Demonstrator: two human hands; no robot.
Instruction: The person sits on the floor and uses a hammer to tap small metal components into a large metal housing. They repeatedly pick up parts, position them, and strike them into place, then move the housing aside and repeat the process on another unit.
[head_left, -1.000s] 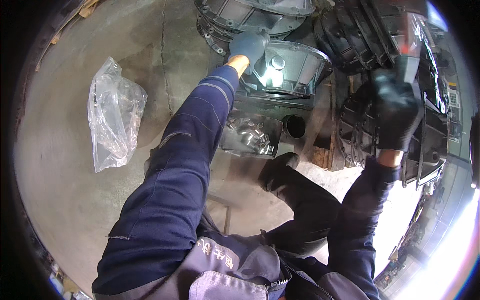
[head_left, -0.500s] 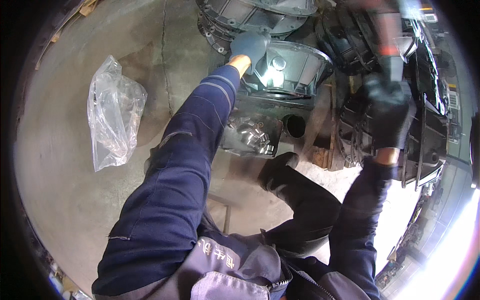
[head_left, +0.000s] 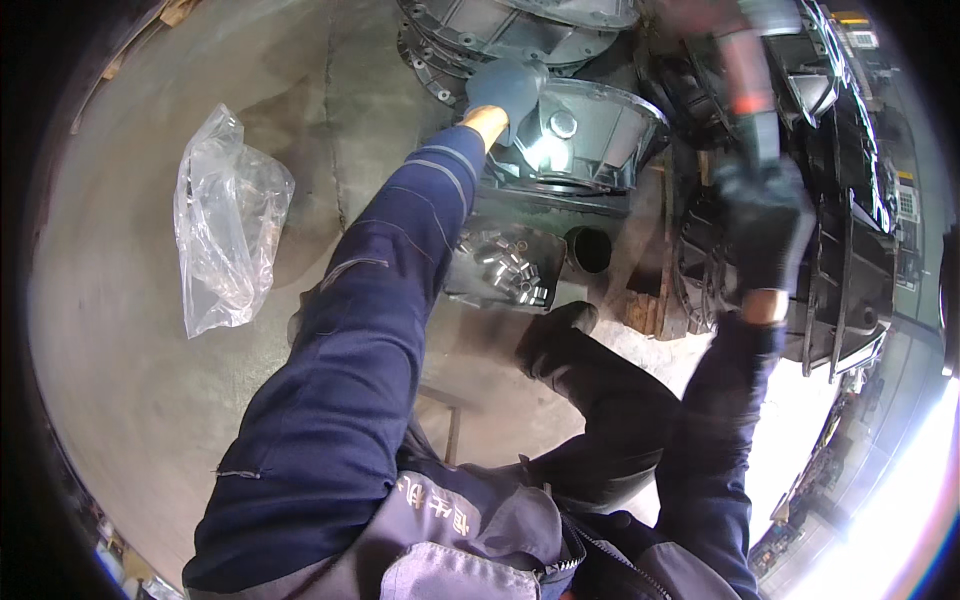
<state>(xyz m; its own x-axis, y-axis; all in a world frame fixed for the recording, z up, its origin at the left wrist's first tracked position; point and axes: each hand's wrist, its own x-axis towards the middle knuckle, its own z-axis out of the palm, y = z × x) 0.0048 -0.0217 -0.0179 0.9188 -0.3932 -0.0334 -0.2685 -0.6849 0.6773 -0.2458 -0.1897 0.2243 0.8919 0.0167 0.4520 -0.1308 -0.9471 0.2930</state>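
In my right hand [head_left: 768, 225], which wears a dark glove, is a hammer [head_left: 745, 75] with a red and grey handle. The fingers are wrapped round its grip, and the hammer head is smeared by motion near the top edge. My left hand [head_left: 507, 90], in a grey-blue glove, lies at the left rim of a bell-shaped metal housing [head_left: 610, 125]. Its back faces me and its fingers are mostly hidden, so whether it grips anything does not show. A bright light spot falls on the housing wall.
Below the housing sits a tray [head_left: 462, 300] of short metal sleeves [head_left: 515, 275], beside a dark round opening [head_left: 590, 250]. More flanged housings [head_left: 520, 35] stand behind, and others [head_left: 830, 290] at right by wooden blocks [head_left: 650, 300]. A clear plastic bag [head_left: 225, 230] lies on the floor at left.
My right hand and the hammer have shifted slightly left, with the hammer's handle swung a little. My left hand stays at the housing rim.
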